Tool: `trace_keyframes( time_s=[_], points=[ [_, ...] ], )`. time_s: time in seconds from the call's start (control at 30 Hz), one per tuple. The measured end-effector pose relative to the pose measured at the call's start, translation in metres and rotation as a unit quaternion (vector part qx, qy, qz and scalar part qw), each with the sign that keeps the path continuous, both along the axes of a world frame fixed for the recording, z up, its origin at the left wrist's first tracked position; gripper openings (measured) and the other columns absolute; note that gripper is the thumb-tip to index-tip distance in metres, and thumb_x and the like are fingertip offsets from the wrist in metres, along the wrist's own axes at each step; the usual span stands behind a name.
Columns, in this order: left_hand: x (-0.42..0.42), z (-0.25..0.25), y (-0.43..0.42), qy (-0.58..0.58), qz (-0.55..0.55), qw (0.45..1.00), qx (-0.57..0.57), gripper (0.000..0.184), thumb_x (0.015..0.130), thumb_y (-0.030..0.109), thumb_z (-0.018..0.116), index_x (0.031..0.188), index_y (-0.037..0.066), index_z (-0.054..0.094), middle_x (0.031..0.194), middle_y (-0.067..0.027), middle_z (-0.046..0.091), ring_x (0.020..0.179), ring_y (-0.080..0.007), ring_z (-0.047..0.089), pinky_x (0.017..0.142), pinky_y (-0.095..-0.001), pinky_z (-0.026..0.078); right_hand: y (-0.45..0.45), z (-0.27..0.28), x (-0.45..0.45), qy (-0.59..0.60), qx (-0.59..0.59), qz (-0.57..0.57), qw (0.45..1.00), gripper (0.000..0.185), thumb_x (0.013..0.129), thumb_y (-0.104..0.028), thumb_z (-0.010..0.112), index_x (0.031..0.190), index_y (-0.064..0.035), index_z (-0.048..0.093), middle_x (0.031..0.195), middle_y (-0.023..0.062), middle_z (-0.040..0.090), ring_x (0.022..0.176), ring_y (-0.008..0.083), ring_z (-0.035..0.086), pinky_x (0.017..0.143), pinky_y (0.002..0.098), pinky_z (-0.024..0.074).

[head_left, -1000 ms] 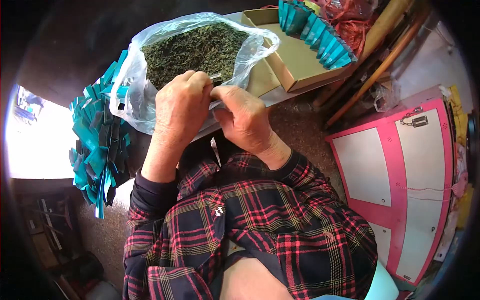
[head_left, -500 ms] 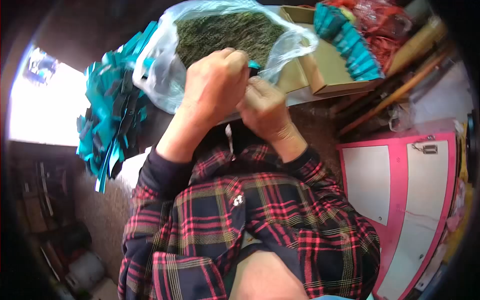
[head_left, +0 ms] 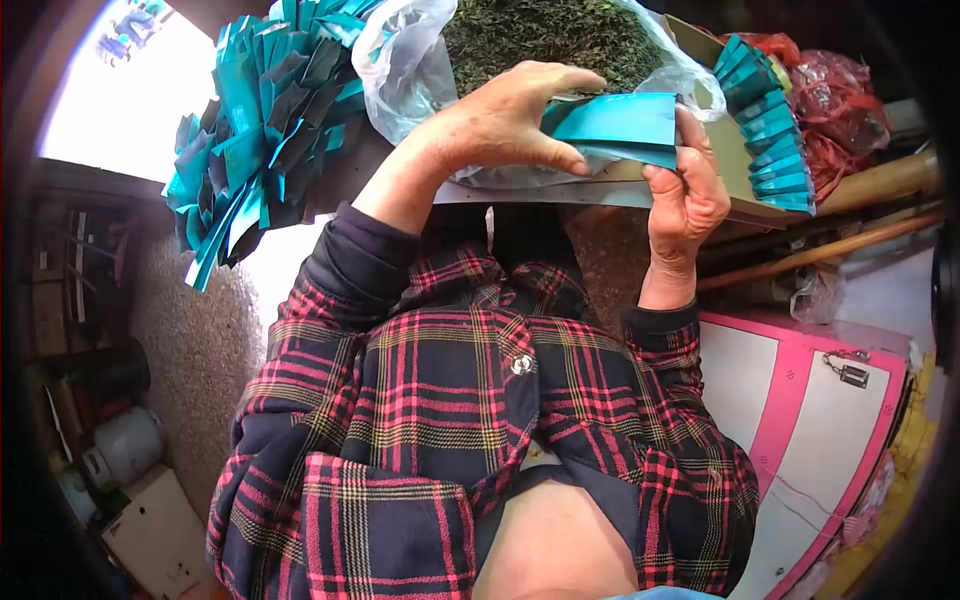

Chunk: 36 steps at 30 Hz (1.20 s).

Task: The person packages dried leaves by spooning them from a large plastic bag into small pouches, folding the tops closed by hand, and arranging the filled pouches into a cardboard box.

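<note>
A teal foil packet (head_left: 617,122) lies level in front of the bag, its far end held between the thumb and fingers of my right hand (head_left: 690,180). My left hand (head_left: 510,118) has its thumb and fingers spread apart around the packet's left end; whether it touches the packet I cannot tell. Behind both hands sits a clear plastic bag (head_left: 405,70) filled with dry, dark green tea-like leaves (head_left: 550,42).
Many teal packets (head_left: 255,120) are bunched upright at the left. A cardboard box (head_left: 735,180) at the right holds a row of teal packets (head_left: 770,125). Beyond it are red plastic bags (head_left: 830,90) and wooden poles (head_left: 830,245). A pink-and-white cabinet (head_left: 800,400) stands lower right.
My hands were closed together over the bag; they have moved apart to the right. The left fingers have spread, and the teal packet now shows between the hands.
</note>
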<state>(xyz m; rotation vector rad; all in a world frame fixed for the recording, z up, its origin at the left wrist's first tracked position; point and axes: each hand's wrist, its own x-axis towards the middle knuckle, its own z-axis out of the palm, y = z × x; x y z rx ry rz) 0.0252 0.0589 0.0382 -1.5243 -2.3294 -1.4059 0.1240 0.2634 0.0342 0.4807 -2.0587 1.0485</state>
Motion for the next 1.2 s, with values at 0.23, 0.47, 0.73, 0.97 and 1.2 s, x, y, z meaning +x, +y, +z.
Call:
trace_keyframes(
  time_s=[0.23,0.47,0.73,0.97,1.2],
  points=[
    [0.001,-0.010,-0.002,-0.073,0.003,0.997,0.016,0.064,0.063,0.030,0.084,0.117,0.004,0.059,0.104,-0.0147,0.065,0.099,-0.0297,0.062,0.086,-0.0359,0.049,0.004,0.015,-0.004,-0.100,0.004,0.100,0.990,0.021,0.077,-0.004,0.064,0.096,0.0059,0.065,0.118,0.0182,0.062,0.113,0.0248,0.056,0.099,0.0355,0.0396],
    [0.000,-0.013,-0.006,-0.034,0.045,0.998,0.037,0.063,0.063,0.019,0.083,0.119,0.006,0.057,0.109,-0.0111,0.062,0.102,-0.0242,0.059,0.090,-0.0345,0.046,-0.002,0.046,-0.014,-0.131,0.229,0.090,0.960,0.026,0.072,-0.006,0.063,0.097,0.0002,0.068,0.104,0.0183,0.065,0.103,0.0353,0.059,0.092,0.0397,0.0438],
    [-0.016,-0.030,-0.013,0.082,0.077,0.990,0.080,0.067,0.060,0.027,0.082,0.118,0.008,0.056,0.103,-0.0112,0.059,0.099,-0.0312,0.056,0.085,-0.0406,0.046,-0.017,0.052,-0.035,-0.107,0.205,0.121,0.965,0.026,0.065,0.003,0.060,0.089,0.0001,0.067,0.089,0.0183,0.062,0.101,0.0388,0.057,0.094,0.0468,0.0425],
    [-0.004,-0.014,-0.017,0.078,0.179,0.978,0.067,0.067,0.061,0.019,0.081,0.123,0.012,0.055,0.102,-0.0080,0.061,0.096,-0.0291,0.054,0.085,-0.0386,0.045,-0.033,0.070,-0.039,-0.127,0.243,0.021,0.961,0.014,0.062,0.005,0.064,0.074,0.0021,0.056,0.087,0.0197,0.059,0.089,0.0402,0.056,0.077,0.0425,0.0478],
    [-0.003,-0.018,-0.017,0.041,0.204,0.975,0.077,0.072,0.063,0.013,0.079,0.129,0.011,0.051,0.115,-0.0096,0.059,0.103,-0.0307,0.051,0.091,-0.0376,0.044,-0.041,0.048,-0.055,-0.077,0.115,0.020,0.990,0.013,0.068,0.010,0.056,0.080,0.0042,0.056,0.084,0.0206,0.060,0.078,0.0382,0.059,0.072,0.0396,0.0480]
  ],
)
